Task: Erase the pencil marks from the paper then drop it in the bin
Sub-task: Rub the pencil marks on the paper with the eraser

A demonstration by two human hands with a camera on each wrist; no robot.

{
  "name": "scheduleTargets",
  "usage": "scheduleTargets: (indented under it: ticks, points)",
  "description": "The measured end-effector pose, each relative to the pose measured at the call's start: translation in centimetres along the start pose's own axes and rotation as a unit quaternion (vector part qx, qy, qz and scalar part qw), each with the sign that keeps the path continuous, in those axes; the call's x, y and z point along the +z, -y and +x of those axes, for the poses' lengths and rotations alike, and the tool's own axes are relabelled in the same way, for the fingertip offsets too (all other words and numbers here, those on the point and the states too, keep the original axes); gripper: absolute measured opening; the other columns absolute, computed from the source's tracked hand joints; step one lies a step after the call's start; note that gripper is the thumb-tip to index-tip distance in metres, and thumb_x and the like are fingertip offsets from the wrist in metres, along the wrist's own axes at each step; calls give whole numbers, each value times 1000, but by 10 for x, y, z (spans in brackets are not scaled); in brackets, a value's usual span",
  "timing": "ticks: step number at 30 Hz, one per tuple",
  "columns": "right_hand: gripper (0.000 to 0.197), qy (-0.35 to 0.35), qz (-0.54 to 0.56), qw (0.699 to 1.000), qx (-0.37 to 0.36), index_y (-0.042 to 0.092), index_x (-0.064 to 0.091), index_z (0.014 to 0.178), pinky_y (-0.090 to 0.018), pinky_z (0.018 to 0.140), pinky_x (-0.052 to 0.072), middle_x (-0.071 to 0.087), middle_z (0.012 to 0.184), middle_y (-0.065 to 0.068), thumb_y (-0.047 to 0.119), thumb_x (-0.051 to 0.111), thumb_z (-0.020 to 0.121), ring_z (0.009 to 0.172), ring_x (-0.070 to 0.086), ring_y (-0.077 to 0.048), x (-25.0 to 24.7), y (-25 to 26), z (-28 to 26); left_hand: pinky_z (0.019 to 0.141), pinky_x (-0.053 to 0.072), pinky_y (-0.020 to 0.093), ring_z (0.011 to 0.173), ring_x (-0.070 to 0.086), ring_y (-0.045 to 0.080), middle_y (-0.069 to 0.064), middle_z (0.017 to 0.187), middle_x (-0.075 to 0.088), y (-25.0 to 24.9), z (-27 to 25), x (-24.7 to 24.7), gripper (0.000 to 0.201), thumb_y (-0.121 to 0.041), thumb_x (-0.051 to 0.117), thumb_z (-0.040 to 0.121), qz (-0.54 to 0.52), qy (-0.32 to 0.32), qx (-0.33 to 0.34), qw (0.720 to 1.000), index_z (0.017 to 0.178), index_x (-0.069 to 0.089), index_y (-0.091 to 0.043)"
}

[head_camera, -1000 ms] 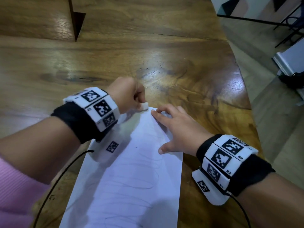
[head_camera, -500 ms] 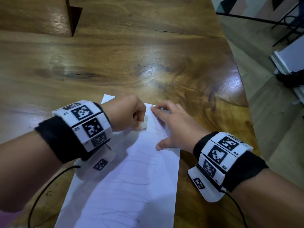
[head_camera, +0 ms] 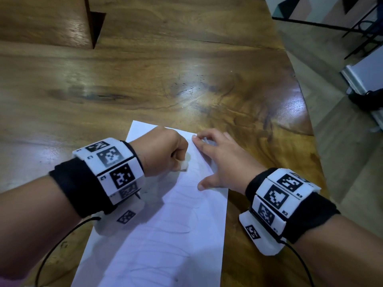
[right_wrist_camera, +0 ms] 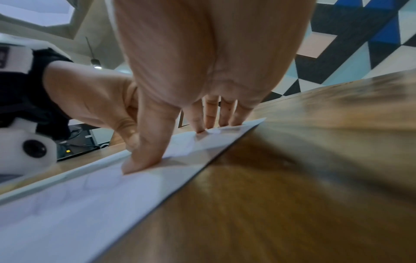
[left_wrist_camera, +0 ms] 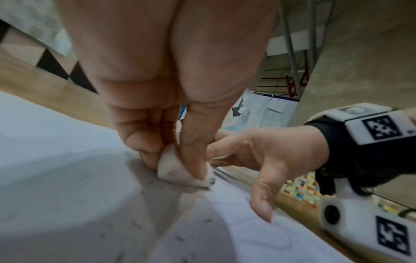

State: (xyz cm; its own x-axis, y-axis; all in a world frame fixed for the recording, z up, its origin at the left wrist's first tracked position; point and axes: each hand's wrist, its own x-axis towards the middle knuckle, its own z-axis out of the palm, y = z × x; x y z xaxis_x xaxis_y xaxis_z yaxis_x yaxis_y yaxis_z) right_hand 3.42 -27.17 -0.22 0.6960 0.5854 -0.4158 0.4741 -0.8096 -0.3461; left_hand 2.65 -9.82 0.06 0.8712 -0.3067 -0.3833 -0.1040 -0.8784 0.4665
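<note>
**Rubbing at the Far End of the Sheet**

Stretching across the whole head view, the wooden table (head_camera: 186, 83) was the largest thing present, glossy and strongly grained, with a dark wedge-shaped notch at its far left and a curved edge on the right that gave way to grey floor. Broad bare wood lay beyond the hands and to their left.

On it lay the paper (head_camera: 165, 235), a long white sheet set slightly askew, its near end running out of the bottom of the head view and its far corner just past the left knuckles. Faint looping pencil marks (head_camera: 176, 230) crossed its middle and lower part; in the left wrist view, small dark crumbs dotted the sheet near the rubbing point. The sheet's right edge sat flat on the wood, well inside the table's curved edge.

The right hand (head_camera: 226, 160) was spread, its fingertips (right_wrist_camera: 200, 130) and thumb pressed straight down on the sheet near that right edge and far corner.

The left hand (head_camera: 163, 152) was curled into a fist near the sheet's far end, thumb and fingers pinching the eraser (left_wrist_camera: 180, 170), a small white block smudged grey, its lower face touching the paper just beside the right hand's fingers.
</note>
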Motion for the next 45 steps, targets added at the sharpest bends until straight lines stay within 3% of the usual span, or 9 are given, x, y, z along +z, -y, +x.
scheduleTargets:
  ticks: [6,12,18,22,28,33,36,39,45]
  points:
    - [101,8,-6,1000,8,16,14,150,-18,110,14,4,155,15,43,75,72,142,8,-7,-1,-1,-8,54,35,19,60,48,14,-10,58,52,-7,1,-13,10,-20,75,67,-30,26,-38,999,70,65,-19]
    - [101,-6,-10,1000,14,14,20,148,-20,105,29,19,138,4,43,77,69,127,20,-10,-1,1,-8,58,35,21,68,50,17,-12,54,46,-19,24,-21,12,-15,74,69,-30,-124,-51,991,78,68,-9]
    - [100,2,-31,999,12,17,20,148,-27,104,33,21,133,5,48,74,70,120,23,-13,-2,2,-9,55,38,19,57,48,10,-9,58,52,-9,13,-12,9,-15,75,68,-45,5,-38,998,72,67,-15]
    - [101,3,-32,999,13,16,20,148,-26,103,33,21,131,5,48,74,70,118,22,-13,-2,1,-8,48,32,9,53,42,3,-11,55,48,-20,26,-16,8,-12,73,69,-53,-108,-31,992,72,66,-12]
    - [101,1,-18,1000,10,17,19,149,-22,103,29,21,133,5,47,75,70,120,22,-12,-1,0,-8,49,36,14,55,46,9,-9,57,52,-14,12,-10,17,-17,75,69,-31,50,-28,998,61,60,-23]
    - [101,-1,-22,1000,11,14,21,148,-22,102,30,22,131,4,47,75,69,119,23,-13,-1,1,-7,46,32,10,63,45,14,-15,54,44,-23,26,-13,5,-9,69,71,-23,-125,-26,992,76,67,-9]
    - [100,-1,-20,1000,14,15,23,148,-24,103,31,22,132,4,45,76,69,121,23,-14,-1,1,-7,46,29,18,55,43,10,-13,53,45,-17,9,1,12,-12,71,70,-6,-52,3,999,65,62,-16]
    - [99,0,-18,1000,10,15,23,147,-21,102,30,22,133,4,45,76,69,121,23,-14,-2,0,-8,46,31,8,52,44,3,-12,52,49,-13,3,-1,13,-22,75,69,-16,25,5,1000,63,63,-21]
    - [99,-3,-14,1000,13,14,24,147,-18,98,26,22,132,4,46,76,69,119,23,-12,-1,0,-7,51,28,10,66,47,16,-10,56,46,-21,19,-5,6,-16,69,72,-15,-102,1,995,69,64,-15]
